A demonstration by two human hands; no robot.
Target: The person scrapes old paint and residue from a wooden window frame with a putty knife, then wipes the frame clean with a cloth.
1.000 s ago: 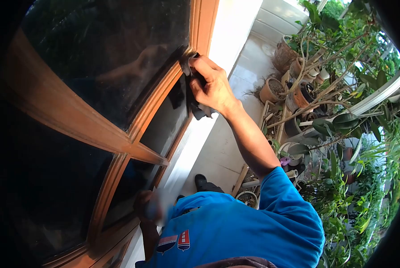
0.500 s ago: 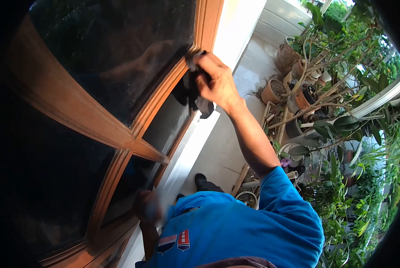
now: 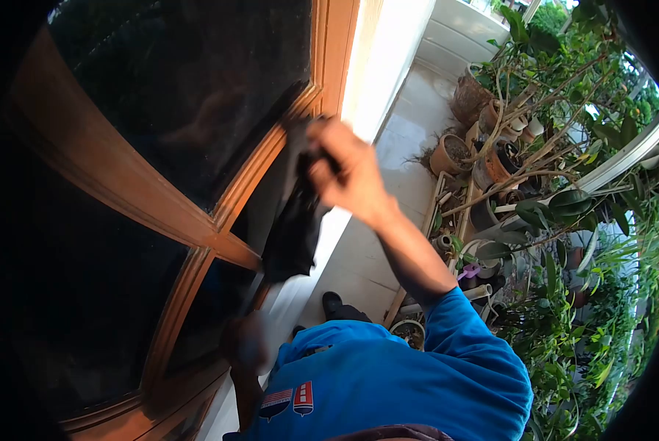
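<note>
Pinched between the fingers of my right hand [image 3: 348,173], a dark cloth [image 3: 296,235] hangs down in front of the lower window panes. The hand is blurred, and the cloth's upper end is against the wooden window frame [image 3: 252,169]. My left hand [image 3: 242,342], low at the left beside the frame, is closed around a pale bluish object [image 3: 257,344] too smeared to identify. Dark glass [image 3: 190,81] fills the frame and faintly reflects an arm.
A white sill edge [image 3: 377,81] runs beside the window. Beyond it lies a tiled floor [image 3: 359,250] with my dark shoe [image 3: 332,301] on it. Potted plants [image 3: 450,154], wooden strips and a white curved rail [image 3: 601,176] stand on the right.
My right hand has moved down and slightly toward the lower panes. More of the cloth now hangs below it. My left hand stays about where it was.
</note>
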